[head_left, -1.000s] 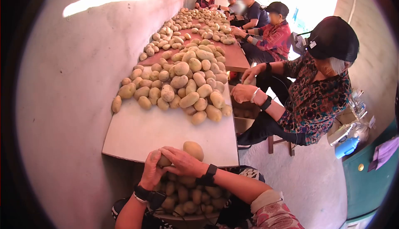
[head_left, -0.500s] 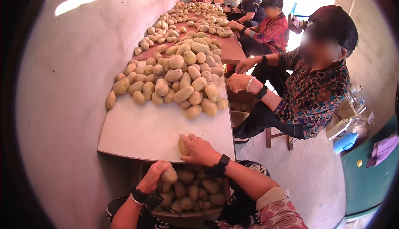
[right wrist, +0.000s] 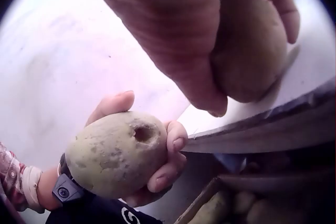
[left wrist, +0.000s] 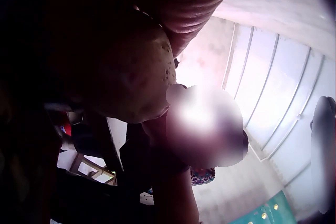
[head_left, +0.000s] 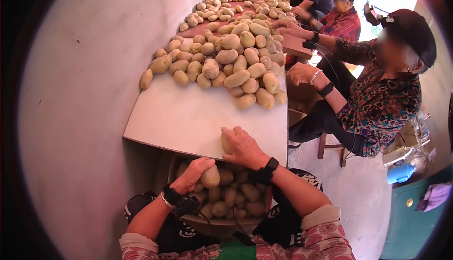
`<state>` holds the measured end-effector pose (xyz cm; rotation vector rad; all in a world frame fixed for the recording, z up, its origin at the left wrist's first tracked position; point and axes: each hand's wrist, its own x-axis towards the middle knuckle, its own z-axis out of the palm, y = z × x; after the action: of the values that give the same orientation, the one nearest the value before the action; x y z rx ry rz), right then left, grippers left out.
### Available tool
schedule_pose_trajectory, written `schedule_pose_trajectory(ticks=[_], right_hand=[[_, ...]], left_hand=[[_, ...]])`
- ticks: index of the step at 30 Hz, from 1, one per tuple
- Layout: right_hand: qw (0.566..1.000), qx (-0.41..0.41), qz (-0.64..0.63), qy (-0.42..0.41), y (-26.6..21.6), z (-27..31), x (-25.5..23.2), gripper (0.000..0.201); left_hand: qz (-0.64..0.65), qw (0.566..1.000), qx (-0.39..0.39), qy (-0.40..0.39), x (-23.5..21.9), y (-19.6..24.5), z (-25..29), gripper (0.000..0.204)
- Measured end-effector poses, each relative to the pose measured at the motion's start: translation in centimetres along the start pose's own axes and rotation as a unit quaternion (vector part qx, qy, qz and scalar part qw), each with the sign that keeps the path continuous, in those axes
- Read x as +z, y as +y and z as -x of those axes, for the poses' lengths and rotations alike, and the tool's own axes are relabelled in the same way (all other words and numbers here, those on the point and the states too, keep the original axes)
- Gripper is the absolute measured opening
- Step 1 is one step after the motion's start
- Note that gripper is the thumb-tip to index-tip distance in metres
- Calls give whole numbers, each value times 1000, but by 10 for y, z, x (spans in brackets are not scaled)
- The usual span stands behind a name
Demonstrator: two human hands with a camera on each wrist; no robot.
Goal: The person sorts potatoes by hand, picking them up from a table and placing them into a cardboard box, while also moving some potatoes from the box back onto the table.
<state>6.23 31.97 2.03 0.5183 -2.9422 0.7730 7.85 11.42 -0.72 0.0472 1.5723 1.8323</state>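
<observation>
1. Although the near edge of the white worktop [head_left: 198,114] was crossed by two joined hands a second ago, the left hand [head_left: 191,175] and right hand [head_left: 245,148] are now parted; by this, it is judged, two potatoes are being dealt with side by side rather than one.
2. One white worktop is counted, with one reddish table [head_left: 192,32] beyond it.
3. At least four other people [head_left: 382,99] are seen along the right side; the farthest figures are cut off.
4. One heap [head_left: 231,57] is piled on the white worktop, its potatoes too overlapped to be counted.
5. One box [head_left: 257,221] is placed below the near edge, filled with many uncountable potatoes.
6. Two potatoes are held: one [head_left: 210,178] is gripped by the left hand over the box; the other [head_left: 227,143] is grasped by the right hand at the worktop, whether resting or lifted cannot be told.
7. One dark hollow [right wrist: 144,133] is shown in the left hand's potato.
</observation>
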Motion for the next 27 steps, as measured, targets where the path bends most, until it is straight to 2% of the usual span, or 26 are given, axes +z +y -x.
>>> schedule_pose_trajectory(ticks=[3, 6, 8, 9, 12, 14, 19, 23, 25, 27], right_hand=[[1000, 3, 3, -12, -3, 3, -3, 73], [1000, 4, 3, -18, -3, 2, -4, 75], [1000, 10, 8, -13, -3, 3, -8, 76], [999, 16, 11, -29, -2, 3, -11, 78], [999, 13, 19, -37, 3, 6, -14, 83], [998, 11, 10, -54, -3, 5, -20, 89], [998, -12, 15, -57, 3, 8, -16, 86], [999, -23, -10, -46, 6, 8, -19, 79], [999, -16, 13, -39, 1, 6, -19, 75], [998, -4, 21, -67, -6, 3, -24, 75]], left_hand=[[34, 999, -22, 0, -5, -9, -1, 24], [17, 1000, 7, 18, -4, -10, 2, 23], [-2, 999, -5, 42, 0, -8, 2, 27], [-64, 997, -11, 49, -6, -14, -2, 35], [-64, 998, 21, 15, -3, -8, 6, 45], [-71, 997, 26, 29, -4, 0, 6, 54], [-80, 996, 36, 23, 0, 23, 15, 56], [-146, 981, 110, 68, -6, 16, 11, 51], [-131, 983, 105, 75, -8, 25, 17, 49], [-259, 943, 164, 133, -18, 30, 20, 55]])
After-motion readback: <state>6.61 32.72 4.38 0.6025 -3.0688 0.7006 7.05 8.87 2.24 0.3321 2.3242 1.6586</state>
